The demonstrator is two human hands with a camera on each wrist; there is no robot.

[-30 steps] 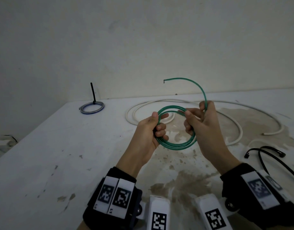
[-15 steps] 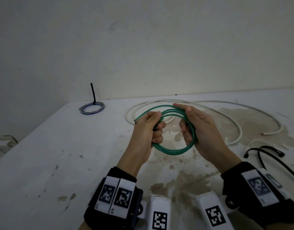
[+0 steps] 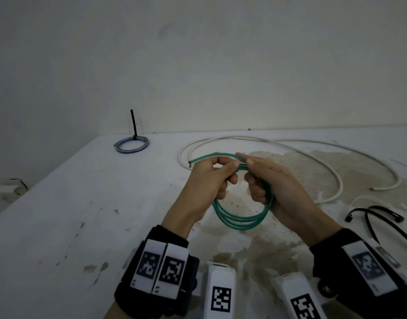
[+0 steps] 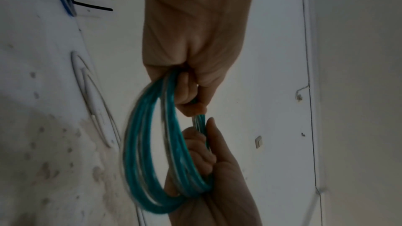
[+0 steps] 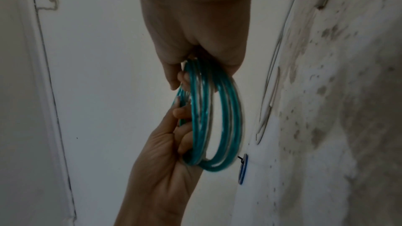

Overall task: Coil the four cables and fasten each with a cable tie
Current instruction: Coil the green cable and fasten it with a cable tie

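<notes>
Head view: left hand [image 3: 207,180] held above the white stained tabletop [image 3: 60,226], fingers curled round the left side of the thin green plastic-coated cable [image 3: 239,221], thumb and forefinger pinching its strands at the top. Right hand [image 3: 280,187] opposite, fingers hooked through the coil, gripping its right side, fingertips meeting the left hand's. Cable sits in about three loops hanging between both hands, clear of the table; one cut end pokes out left of the left hand.

Outward: one long white cable [image 3: 335,180] lying loose behind the hands. One blue-grey coiled cable [image 3: 131,145] far left, fastened by one black cable tie [image 3: 133,123] standing upright. Loose black cable ties [image 3: 381,217] on the right, count unclear.
</notes>
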